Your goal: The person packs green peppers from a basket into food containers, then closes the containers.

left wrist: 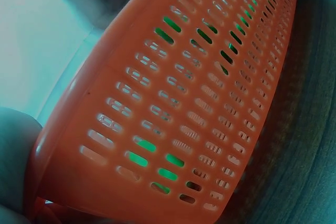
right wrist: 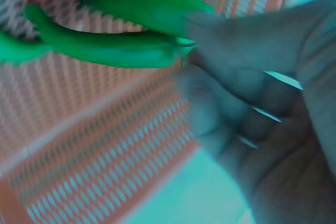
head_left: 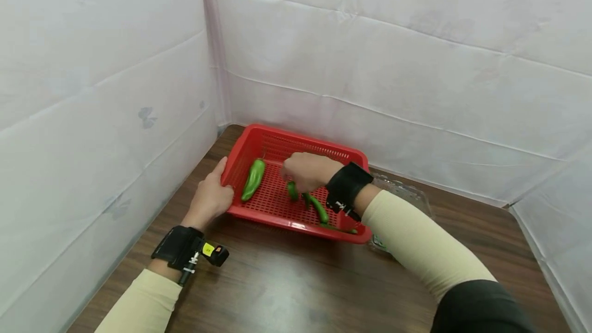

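My left hand (head_left: 211,197) grips the left rim of a red plastic basket (head_left: 298,226), thumb over the edge. Inside the basket, my right hand (head_left: 309,170) is bent down with its fingers curled. Between its thumb and fingers, in the right wrist view, it pinches the stem end of a green pepper (right wrist: 110,48). Another green pepper (right wrist: 142,9) passes behind the thumb tip. A large green pepper (head_left: 253,180) lies at the basket's left side. Slimmer green peppers (head_left: 319,209) lie at the right, partly hidden by the right hand and wrist.
A clear plastic container (head_left: 407,194) stands against the basket's right side, partly behind the right forearm. The brown wooden table (head_left: 263,281) meets white sheet-covered walls (head_left: 393,66) at the back and left.
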`<state>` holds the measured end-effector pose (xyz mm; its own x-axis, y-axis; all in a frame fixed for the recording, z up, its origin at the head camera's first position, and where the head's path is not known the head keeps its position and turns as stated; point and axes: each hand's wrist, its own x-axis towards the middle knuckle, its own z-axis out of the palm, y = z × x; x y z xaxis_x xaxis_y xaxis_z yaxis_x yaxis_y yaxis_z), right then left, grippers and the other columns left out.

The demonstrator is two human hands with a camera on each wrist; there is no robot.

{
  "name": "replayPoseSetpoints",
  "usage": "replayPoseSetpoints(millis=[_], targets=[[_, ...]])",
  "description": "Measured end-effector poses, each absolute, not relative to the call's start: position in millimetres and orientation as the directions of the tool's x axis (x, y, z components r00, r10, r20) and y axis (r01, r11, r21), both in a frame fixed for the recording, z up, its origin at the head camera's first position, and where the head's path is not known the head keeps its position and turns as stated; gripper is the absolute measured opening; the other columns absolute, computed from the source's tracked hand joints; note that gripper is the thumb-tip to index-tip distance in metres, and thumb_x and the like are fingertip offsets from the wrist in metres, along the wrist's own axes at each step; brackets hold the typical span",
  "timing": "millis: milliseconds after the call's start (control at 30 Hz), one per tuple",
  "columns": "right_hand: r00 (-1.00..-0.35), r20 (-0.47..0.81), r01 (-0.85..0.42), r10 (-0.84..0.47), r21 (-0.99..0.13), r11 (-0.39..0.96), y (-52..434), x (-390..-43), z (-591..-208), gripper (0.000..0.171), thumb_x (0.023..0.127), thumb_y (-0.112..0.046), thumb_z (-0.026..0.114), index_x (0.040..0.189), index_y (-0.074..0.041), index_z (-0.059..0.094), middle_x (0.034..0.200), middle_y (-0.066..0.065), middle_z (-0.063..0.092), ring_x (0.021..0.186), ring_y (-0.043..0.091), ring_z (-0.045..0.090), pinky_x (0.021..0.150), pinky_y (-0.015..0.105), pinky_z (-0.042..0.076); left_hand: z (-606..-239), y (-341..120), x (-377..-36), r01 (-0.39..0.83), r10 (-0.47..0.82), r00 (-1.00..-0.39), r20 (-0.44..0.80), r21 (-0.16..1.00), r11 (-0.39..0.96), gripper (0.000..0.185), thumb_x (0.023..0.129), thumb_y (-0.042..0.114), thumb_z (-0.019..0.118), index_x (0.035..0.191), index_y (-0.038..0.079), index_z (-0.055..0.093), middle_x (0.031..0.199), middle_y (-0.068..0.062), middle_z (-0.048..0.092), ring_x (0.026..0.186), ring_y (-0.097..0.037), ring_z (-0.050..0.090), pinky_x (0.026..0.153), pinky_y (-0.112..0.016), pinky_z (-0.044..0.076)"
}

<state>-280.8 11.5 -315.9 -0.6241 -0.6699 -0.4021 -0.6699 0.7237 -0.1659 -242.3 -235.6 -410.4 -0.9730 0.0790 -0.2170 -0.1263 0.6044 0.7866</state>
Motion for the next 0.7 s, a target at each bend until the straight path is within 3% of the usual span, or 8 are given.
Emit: replayPoseSetpoints(millis=[100,233,367,533,633,700], targets=[[-0.679,-0.361,-0.628,-0.639,-0.164,0.760,7.4,-282.7,-326.6,0.037,0.094,0.002,0.059,0.128,-0.007,0.071,0.107,0.006,0.073,0.090,0.015,0.063,0.084,0.029,0.053,-411.4,-231.7,-242.0,-0.122,0.083,-0.974,-0.213,0.792,0.598,0.079,0.100,0.008,0.042,0.169,0.018,0.006,0.157,-0.029,0.046,0.128,-0.041,0.058,0.105,-0.058,0.050],[-0.728,-0.386,-0.555,-0.567,-0.155,0.817,13.7,-285.7,-342.6,0.044,0.096,-0.002,0.063,0.139,-0.006,0.065,0.137,0.014,0.069,0.124,0.027,0.066,0.104,0.042,0.054,-410.7,-229.1,-241.2,-0.115,0.077,-0.976,-0.201,0.788,0.605,0.078,0.100,0.009,0.042,0.169,0.017,0.008,0.155,-0.029,0.048,0.128,-0.041,0.059,0.103,-0.058,0.050],[-0.713,-0.393,-0.578,-0.581,-0.141,0.804,17.9,-286.9,-360.9,0.041,0.099,-0.017,0.069,0.138,-0.005,0.065,0.137,0.014,0.068,0.124,0.029,0.066,0.105,0.043,0.053,-409.2,-228.1,-239.8,-0.116,0.074,-0.977,-0.201,0.788,0.605,0.077,0.100,0.008,0.042,0.169,0.016,0.010,0.155,-0.029,0.048,0.129,-0.042,0.058,0.104,-0.060,0.050],[-0.604,-0.331,-0.742,-0.725,-0.099,0.663,5.9,-287.9,-381.4,0.043,0.098,-0.025,0.073,0.137,-0.009,0.067,0.137,0.008,0.069,0.125,0.023,0.065,0.109,0.038,0.051,-406.8,-227.7,-238.4,-0.111,0.079,-0.977,-0.197,0.790,0.602,0.077,0.099,0.008,0.042,0.169,0.015,0.009,0.156,-0.029,0.048,0.130,-0.042,0.058,0.105,-0.060,0.050],[-0.534,-0.306,-0.807,-0.788,-0.093,0.584,-5.8,-289.4,-392.7,0.036,0.097,-0.025,0.074,0.130,-0.012,0.070,0.127,0.004,0.072,0.117,0.017,0.068,0.104,0.033,0.053,-404.1,-228.4,-237.8,-0.096,0.079,-0.980,-0.181,0.785,0.612,0.078,0.098,0.007,0.042,0.169,0.014,0.010,0.154,-0.030,0.049,0.128,-0.042,0.058,0.102,-0.059,0.050],[-0.523,-0.309,-0.821,-0.794,-0.068,0.567,-10.4,-289.5,-398.4,0.028,0.096,-0.027,0.075,0.121,-0.013,0.073,0.117,0.002,0.074,0.108,0.015,0.069,0.098,0.031,0.055,-403.1,-227.4,-237.9,-0.082,0.085,-0.982,-0.170,0.782,0.618,0.078,0.098,0.007,0.042,0.169,0.013,0.011,0.153,-0.030,0.050,0.127,-0.042,0.059,0.101,-0.058,0.051]])
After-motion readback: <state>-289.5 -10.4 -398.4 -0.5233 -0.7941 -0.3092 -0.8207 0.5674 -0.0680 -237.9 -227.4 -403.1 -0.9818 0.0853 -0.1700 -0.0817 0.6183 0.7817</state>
